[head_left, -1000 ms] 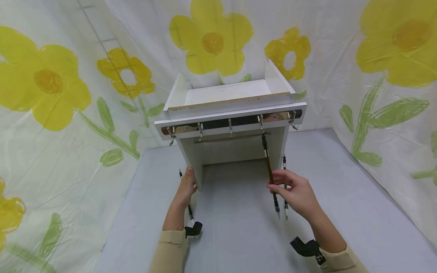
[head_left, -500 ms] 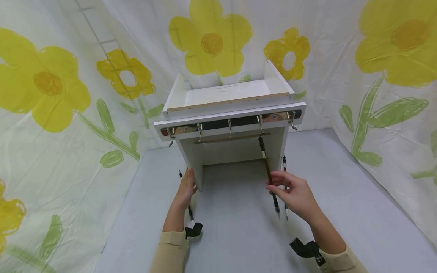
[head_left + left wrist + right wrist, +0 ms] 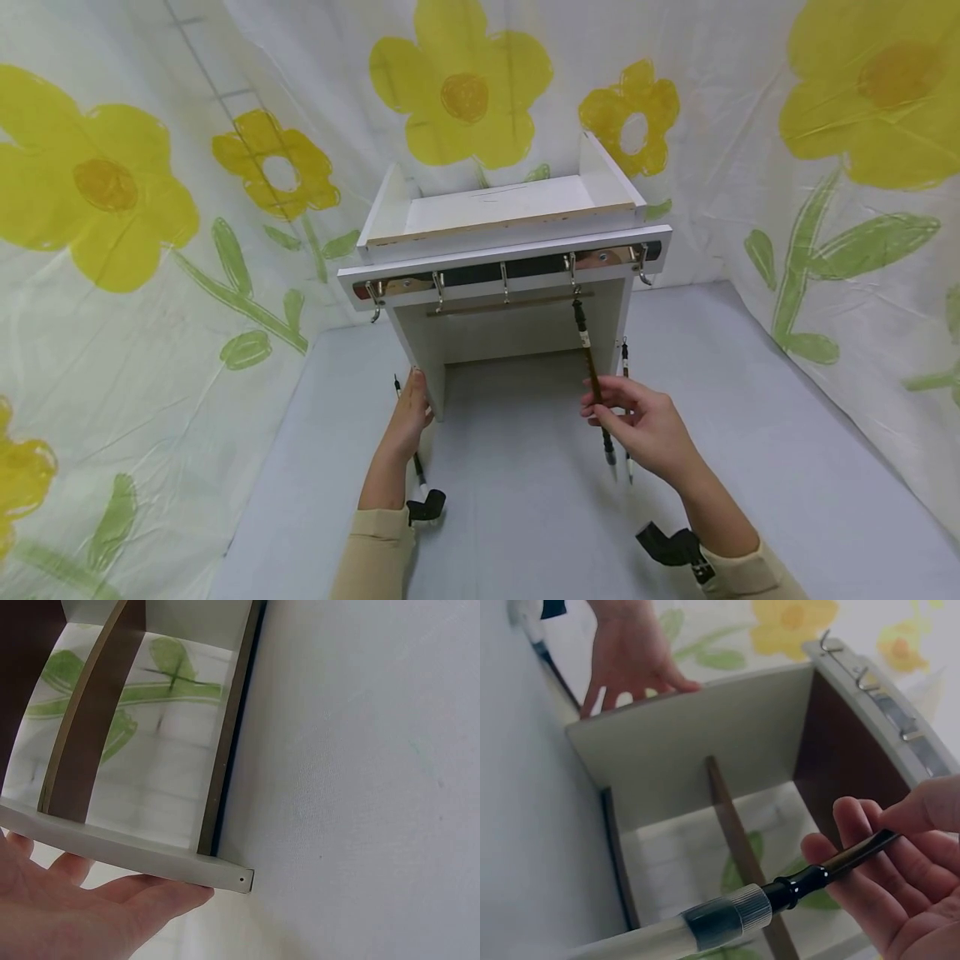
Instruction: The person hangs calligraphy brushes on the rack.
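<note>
My right hand (image 3: 641, 421) pinches a calligraphy brush (image 3: 590, 358) by its brown handle, between thumb and fingers. The brush slants with its pale bristles down and its looped top right at a metal hook (image 3: 573, 271) on the front of a white shelf (image 3: 495, 233). In the right wrist view, a clear cap-like sleeve (image 3: 727, 919) covers part of the brush's lower end. My left hand (image 3: 408, 412) rests against the outside of the shelf's left panel (image 3: 127, 851), its fingers fairly straight.
Several hooks line the rail (image 3: 480, 273). A second brush (image 3: 627, 408) lies beyond my right hand, and another (image 3: 418, 467) lies by my left wrist. The shelf stands on a pale cloth-covered table (image 3: 517, 517) before a flower-print curtain (image 3: 465, 50).
The brush's top end has shifted slightly left, then back right under the same hook. My right hand has moved a little to the left; the left hand stays put.
</note>
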Demonstrator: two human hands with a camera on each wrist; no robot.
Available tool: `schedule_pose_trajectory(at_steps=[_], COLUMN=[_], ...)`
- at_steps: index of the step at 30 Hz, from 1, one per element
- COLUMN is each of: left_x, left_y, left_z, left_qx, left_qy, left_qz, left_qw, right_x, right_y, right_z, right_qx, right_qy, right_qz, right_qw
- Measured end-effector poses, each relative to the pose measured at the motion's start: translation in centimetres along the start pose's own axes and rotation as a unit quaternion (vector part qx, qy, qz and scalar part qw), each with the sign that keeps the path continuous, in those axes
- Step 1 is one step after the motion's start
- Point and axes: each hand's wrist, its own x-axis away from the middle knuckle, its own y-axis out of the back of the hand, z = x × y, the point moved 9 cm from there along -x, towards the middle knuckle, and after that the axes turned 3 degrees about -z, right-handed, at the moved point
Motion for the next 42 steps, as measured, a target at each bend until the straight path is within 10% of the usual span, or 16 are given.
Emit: schedule_pose_trajectory(at_steps=[42], left_x=[-0.2], left_y=[0.1], left_z=[0.4], left_qx=[0.01], left_qy=[-0.003], left_qz=[0.007], left_qw=[0.9999], right_x=[-0.8], right_y=[-0.5], right_z=[-2.3], right_qx=[-0.035], right_qy=[-0.029], right_qz=[0.002], right_qw=[0.999])
